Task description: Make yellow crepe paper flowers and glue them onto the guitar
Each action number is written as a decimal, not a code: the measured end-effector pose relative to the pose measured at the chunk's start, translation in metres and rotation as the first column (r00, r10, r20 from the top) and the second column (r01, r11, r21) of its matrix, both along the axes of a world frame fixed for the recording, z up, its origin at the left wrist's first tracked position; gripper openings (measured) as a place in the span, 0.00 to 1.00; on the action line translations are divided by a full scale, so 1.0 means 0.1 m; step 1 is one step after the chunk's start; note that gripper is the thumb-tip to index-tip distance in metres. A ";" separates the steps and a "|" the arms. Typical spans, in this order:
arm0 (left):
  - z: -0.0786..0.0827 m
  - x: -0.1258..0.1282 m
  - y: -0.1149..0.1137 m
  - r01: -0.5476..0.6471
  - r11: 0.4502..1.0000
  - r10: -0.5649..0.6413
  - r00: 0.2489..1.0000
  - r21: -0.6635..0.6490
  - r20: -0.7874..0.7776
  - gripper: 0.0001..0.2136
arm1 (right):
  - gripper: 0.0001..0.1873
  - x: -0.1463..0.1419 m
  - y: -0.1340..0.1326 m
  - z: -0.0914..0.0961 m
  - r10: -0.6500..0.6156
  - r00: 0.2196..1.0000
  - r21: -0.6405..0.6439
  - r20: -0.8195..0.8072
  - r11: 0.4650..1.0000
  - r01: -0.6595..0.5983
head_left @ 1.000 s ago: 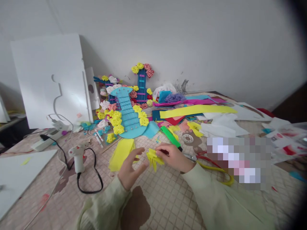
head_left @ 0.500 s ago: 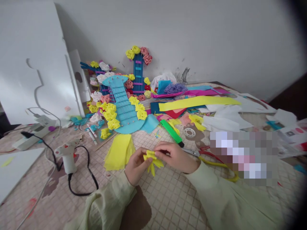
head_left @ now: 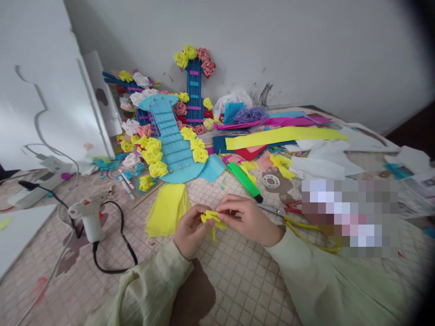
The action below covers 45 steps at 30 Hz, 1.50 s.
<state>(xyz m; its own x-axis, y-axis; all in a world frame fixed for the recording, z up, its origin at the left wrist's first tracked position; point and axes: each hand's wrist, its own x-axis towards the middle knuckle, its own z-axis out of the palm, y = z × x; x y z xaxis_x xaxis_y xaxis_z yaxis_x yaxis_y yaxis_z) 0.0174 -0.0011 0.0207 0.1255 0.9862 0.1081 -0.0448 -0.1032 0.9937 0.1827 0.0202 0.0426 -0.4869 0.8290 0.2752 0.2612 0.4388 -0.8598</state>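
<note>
Between my two hands is a small yellow crepe-paper flower [head_left: 213, 218], its petals bunched and partly hidden by fingers. My left hand [head_left: 193, 231] pinches it from the left, thumb in front. From the right, the thumb and fingertips of my right hand [head_left: 247, 219] are closed on its edge. Just left of my left hand lies a stack of yellow crepe-paper sheets [head_left: 165, 210]. A green utility knife [head_left: 244, 180] rests beyond my right hand, and scissors [head_left: 272, 208] lie beside it, close to the knuckles.
A white glue gun [head_left: 90, 217] with a black cord stands at left, near a power strip [head_left: 41, 185]. Behind are a light-blue guitar-shaped board [head_left: 175, 151] with yellow flowers and a dark-blue one [head_left: 194, 90]. Paper strips [head_left: 285, 136] and a tape spool [head_left: 271, 181] lie at right.
The yellow petals that fanned out below my fingers now show less, gathered closer into my hands. My right fingers have shifted slightly on the flower. The view has tilted a little.
</note>
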 end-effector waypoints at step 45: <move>-0.06 -0.10 0.10 -0.105 0.949 0.208 0.919 -0.298 0.336 0.15 | 0.09 0.16 0.09 0.07 -0.205 0.978 0.020 0.047 0.979 0.204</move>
